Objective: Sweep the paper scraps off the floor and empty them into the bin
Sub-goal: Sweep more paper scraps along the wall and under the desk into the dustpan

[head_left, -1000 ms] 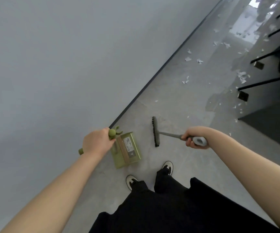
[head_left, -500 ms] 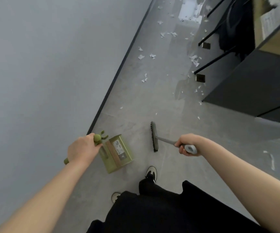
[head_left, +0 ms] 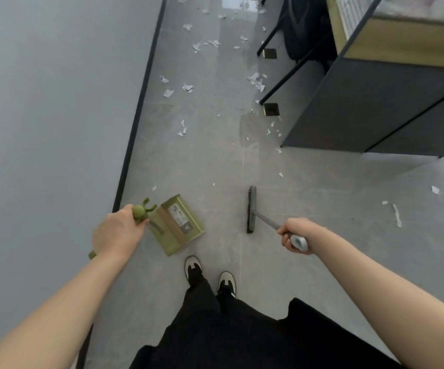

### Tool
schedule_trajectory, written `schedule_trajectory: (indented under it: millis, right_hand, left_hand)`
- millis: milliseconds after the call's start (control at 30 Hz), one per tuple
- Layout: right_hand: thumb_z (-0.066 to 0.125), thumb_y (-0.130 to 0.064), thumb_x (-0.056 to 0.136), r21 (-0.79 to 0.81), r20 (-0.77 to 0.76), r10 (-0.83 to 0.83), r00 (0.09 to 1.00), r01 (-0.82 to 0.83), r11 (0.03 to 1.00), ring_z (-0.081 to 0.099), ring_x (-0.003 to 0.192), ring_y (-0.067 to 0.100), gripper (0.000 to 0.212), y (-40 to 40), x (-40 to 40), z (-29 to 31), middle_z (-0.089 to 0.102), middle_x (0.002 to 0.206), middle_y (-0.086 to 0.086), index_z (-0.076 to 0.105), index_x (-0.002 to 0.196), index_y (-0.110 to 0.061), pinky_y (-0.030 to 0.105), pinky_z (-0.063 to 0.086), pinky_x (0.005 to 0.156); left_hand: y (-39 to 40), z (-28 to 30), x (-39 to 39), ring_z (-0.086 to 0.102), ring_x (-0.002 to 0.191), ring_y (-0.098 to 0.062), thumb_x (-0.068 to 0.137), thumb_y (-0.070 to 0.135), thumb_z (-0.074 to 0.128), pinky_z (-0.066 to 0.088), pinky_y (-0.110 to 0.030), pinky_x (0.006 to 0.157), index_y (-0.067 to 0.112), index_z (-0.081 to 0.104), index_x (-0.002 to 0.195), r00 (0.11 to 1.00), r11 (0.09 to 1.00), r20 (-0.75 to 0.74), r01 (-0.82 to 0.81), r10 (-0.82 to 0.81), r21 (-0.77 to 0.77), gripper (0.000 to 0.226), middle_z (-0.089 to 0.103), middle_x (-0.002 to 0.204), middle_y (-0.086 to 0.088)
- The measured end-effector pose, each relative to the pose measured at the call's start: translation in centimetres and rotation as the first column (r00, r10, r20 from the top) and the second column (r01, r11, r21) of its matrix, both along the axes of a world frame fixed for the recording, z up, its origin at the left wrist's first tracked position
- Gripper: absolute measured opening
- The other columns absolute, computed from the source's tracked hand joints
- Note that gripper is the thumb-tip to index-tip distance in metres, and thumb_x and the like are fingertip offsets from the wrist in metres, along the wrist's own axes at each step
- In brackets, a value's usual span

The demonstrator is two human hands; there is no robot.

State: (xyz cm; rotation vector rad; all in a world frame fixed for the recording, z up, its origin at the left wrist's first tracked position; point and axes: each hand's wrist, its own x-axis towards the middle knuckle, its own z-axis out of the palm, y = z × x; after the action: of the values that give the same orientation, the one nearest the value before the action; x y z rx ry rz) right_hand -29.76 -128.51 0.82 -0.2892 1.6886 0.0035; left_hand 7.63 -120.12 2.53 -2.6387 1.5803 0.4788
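My left hand (head_left: 118, 231) grips the long handle of an olive-green dustpan (head_left: 179, 224), whose pan hangs just above the grey floor by the wall. My right hand (head_left: 294, 235) grips the grey handle of a broom whose dark brush head (head_left: 251, 209) points at the floor to the right of the pan. White paper scraps (head_left: 187, 87) lie scattered over the floor ahead, with more scraps (head_left: 257, 81) by the furniture legs and a few scraps (head_left: 396, 214) at the right. No bin is in view.
A grey wall with a dark skirting strip (head_left: 138, 107) runs along the left. A dark cabinet (head_left: 375, 110) on thin black legs stands at the right, with a wooden shelf (head_left: 402, 41) above it. My shoes (head_left: 210, 275) stand just behind the dustpan.
The view has swung to the right and straightened, so the corridor now runs upright and the cabinet has come into view. Both hands keep their grips; dustpan and broom stay low ahead of my feet.
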Motion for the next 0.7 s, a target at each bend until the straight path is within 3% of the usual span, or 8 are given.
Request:
schedule_trajectory:
  millis: [367,700]
  right_hand:
    - [0.038,0.005,0.094,-0.094,-0.111,-0.428,0.897,0.419,0.903,0.029,0.029,0.011,0.02,-4.5,-2.5,-1.3,0.031,0.059,0.002,0.038,0.079,-0.008,0.014,0.032,0.032]
    - [0.038,0.01,0.09,-0.167,-0.255,-0.577,0.776,0.552,0.817,0.028,0.026,0.01,0.02,-4.7,-10.4,-2.8,0.033,0.062,0.005,0.039,0.078,-0.007,0.015,0.036,0.038]
  left_hand:
    - [-12.5,-0.9,-0.1,0.062,0.08,-0.038,0.09,0.049,0.061,0.045,-0.036,0.061,0.016,0.062,0.097,0.984,0.985,-0.051,0.17,-0.17,-0.002,0.034,0.065,0.083,-0.014]
    - [-19.4,-1.4,-4.9,0.063,0.08,-0.041,0.086,0.048,0.065,0.049,-0.039,0.065,0.017,0.062,0.091,0.966,0.968,-0.075,0.249,-0.246,0.032,0.032,0.066,0.083,-0.017]
